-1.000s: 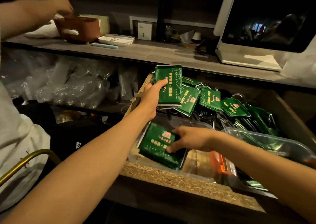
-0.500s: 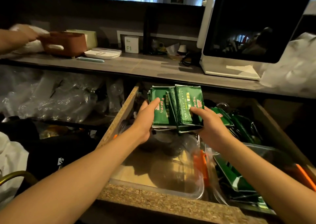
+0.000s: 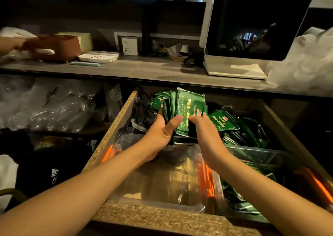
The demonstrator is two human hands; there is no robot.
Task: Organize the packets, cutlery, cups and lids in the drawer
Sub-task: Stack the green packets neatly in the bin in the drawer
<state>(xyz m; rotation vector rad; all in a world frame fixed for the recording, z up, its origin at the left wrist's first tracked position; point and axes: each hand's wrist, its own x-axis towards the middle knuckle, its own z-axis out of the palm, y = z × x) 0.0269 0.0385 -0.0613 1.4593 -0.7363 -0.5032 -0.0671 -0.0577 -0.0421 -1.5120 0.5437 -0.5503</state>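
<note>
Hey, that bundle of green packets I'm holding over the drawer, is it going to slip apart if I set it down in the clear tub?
Probably. The green packets look glossy and already fan out unevenly between the left hand and right hand, so they may slide. They seem thin and light, likely bending rather than standing. The clear tub walls should help contain them.
</note>
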